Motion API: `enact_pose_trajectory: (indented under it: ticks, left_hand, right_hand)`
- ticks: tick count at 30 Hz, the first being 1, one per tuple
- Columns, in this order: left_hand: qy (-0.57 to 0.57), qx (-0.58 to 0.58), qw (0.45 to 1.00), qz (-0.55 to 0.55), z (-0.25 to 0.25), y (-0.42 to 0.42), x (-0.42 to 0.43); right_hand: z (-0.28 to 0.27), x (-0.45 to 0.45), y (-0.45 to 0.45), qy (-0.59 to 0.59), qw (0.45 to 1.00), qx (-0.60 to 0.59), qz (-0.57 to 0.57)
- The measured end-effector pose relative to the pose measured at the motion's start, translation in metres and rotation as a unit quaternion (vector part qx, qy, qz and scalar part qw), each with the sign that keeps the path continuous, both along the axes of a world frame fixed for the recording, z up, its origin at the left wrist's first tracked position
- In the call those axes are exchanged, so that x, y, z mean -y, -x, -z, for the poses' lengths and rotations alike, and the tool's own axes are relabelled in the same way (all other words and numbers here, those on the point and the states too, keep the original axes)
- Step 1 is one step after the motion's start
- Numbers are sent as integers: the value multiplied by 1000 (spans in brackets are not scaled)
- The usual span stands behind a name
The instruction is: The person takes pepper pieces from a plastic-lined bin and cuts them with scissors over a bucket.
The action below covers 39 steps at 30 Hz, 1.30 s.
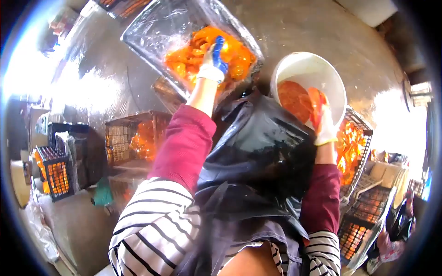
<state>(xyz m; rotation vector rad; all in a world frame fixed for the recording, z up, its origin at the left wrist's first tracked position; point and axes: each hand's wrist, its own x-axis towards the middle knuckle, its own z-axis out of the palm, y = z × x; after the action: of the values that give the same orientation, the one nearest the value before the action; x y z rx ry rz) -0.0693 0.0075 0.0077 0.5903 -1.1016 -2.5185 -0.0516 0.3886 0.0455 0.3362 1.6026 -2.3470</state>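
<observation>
My left hand [214, 64], in a white and blue glove, rests over soft orange pieces [188, 55], perhaps peeled fruit, in a crate lined with clear plastic [152, 30]. A blue-coated finger is stretched out; the others are partly hidden. Inside a white bucket [338, 85] is my right hand [321, 112], its glove stained orange-red. Its fingers extend over the orange-red wet contents [293, 99], with no separate item visible in them. The bucket tilts toward me beside my dark apron [262, 147].
An open crate [117, 142] with orange contents stands at left, near a green object [102, 192]. Behind my right forearm sits a black crate [363, 131] of orange pieces. Stacked crates [361, 221] occupy the lower right. Another crate [53, 172] stands far left on the wet floor [377, 60].
</observation>
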Motion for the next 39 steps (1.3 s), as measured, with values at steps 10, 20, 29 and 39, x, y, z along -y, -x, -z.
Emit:
enact_pose_trajectory:
  ticks: [10, 20, 29, 39]
  left_hand:
    - [75, 33, 990, 111, -31, 41, -198]
    - [274, 67, 939, 198, -15, 47, -195]
    - [289, -46, 909, 297, -36, 33, -199]
    - [305, -19, 889, 342, -40, 31, -201]
  right_hand:
    - [41, -4, 10, -263, 929, -167, -198]
    - [18, 2, 8, -263, 948, -43, -176]
    - [7, 6, 5, -275, 948, -74, -140]
    - [4, 0, 5, -397, 899, -150, -106]
